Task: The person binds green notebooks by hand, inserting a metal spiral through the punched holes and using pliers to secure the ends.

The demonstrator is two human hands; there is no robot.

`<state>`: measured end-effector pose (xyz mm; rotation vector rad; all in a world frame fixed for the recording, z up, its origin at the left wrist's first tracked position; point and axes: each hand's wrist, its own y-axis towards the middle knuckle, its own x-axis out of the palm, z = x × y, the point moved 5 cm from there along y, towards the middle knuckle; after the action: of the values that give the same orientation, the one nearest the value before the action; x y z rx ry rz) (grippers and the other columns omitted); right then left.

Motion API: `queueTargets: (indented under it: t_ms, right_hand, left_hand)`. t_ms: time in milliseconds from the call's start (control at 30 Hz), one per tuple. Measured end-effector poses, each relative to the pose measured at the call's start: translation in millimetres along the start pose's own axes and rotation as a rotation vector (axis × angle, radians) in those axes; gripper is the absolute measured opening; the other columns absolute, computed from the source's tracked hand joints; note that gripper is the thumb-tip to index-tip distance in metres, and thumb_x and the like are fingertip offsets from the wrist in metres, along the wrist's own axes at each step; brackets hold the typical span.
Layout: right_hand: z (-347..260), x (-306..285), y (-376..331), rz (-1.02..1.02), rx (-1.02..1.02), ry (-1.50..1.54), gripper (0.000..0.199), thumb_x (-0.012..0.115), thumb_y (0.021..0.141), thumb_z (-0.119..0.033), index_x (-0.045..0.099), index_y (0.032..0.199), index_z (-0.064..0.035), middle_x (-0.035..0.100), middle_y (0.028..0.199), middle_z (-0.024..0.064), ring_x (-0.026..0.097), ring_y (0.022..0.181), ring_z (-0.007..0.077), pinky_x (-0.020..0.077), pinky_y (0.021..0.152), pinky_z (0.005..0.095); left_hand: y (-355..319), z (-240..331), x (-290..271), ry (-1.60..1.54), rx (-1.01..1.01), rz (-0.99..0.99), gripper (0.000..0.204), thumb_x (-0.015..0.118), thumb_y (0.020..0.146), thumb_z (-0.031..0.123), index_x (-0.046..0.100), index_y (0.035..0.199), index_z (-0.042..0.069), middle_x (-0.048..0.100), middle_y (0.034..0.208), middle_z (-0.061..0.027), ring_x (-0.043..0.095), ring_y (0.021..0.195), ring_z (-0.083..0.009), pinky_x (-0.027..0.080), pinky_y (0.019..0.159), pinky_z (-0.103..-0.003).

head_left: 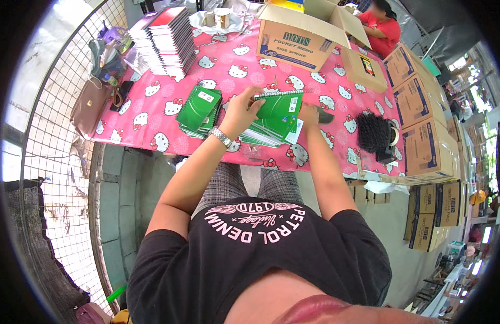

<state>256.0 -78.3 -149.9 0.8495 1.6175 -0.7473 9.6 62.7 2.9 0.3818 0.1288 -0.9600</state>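
Note:
My left hand is closed on the upper left corner of a green spiral notebook, thumb on the cover by the wire coil. That notebook is raised and tilted over a stack of similar notebooks. Against its right edge is my right hand, whose fingers are bent and partly hidden, so its grip does not show. A dark flat object lies just beyond that hand. To the left of my left hand, more green notebooks sit in a low pile.
A pink patterned cloth covers the table. Tall stacked notebooks stand far left, an open carton at the back. Black coils and a tape dispenser lie right, beside stacked cartons. A person in red is far right.

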Motion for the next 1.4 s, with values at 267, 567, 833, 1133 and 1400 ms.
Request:
queueTargets:
  t_ms: [267,567,833,1133,1400]
  right_hand:
    - [27,-105,-57,0.611,-0.046,1.345,0.043,0.07,0.083,-0.02,0.063,0.123,-0.0067,0.06,0.092,0.0043,0.056,0.082,0.0138,0.0464,0.074,0.029]
    - [-112,-167,-195,0.422,-0.655,0.616,0.061,0.077,0.071,-0.02,0.058,0.127,-0.0039,0.06,0.118,0.0139,0.058,0.108,0.0307,0.0459,0.096,0.0415]
    - [-106,-119,-189,-0.339,-0.218,1.381,0.046,0.066,0.087,-0.017,0.056,0.129,0.0008,0.061,0.12,0.0145,0.065,0.098,0.0244,0.0527,0.086,0.0369]
    - [-11,-112,-165,0.298,-0.312,0.975,0.053,0.071,0.079,-0.015,0.054,0.127,0.0006,0.061,0.115,0.0167,0.059,0.111,0.0294,0.0473,0.095,0.0399]
    - [87,-38,-105,0.195,-0.12,0.442,0.042,0.072,0.076,-0.022,0.063,0.111,-0.0008,0.062,0.109,0.0228,0.06,0.102,0.0374,0.0486,0.088,0.0443]
  left_hand:
    - [-4,1,-2,0.062,-0.011,0.064,0.024,0.068,0.091,0.016,0.062,0.109,0.002,0.057,0.071,-0.003,0.06,0.062,-0.0079,0.05,0.049,-0.025]
    - [-3,-20,10,-0.089,-0.094,0.031,0.016,0.065,0.091,0.006,0.064,0.103,-0.004,0.069,0.082,-0.0053,0.064,0.074,-0.0071,0.057,0.06,-0.024]
    - [-11,-16,7,-0.029,0.179,0.214,0.013,0.067,0.084,0.001,0.067,0.096,-0.002,0.067,0.079,-0.0094,0.068,0.068,-0.0148,0.055,0.058,-0.027]
    - [-3,88,-77,0.647,0.606,0.344,0.014,0.06,0.081,0.012,0.065,0.093,0.01,0.065,0.083,-0.0051,0.06,0.086,-0.0266,0.043,0.077,-0.041]
    - [6,-43,-93,1.187,-0.007,-0.068,0.046,0.055,0.089,0.031,0.051,0.133,0.018,0.049,0.139,-0.0081,0.043,0.131,-0.0337,0.031,0.1,-0.069]
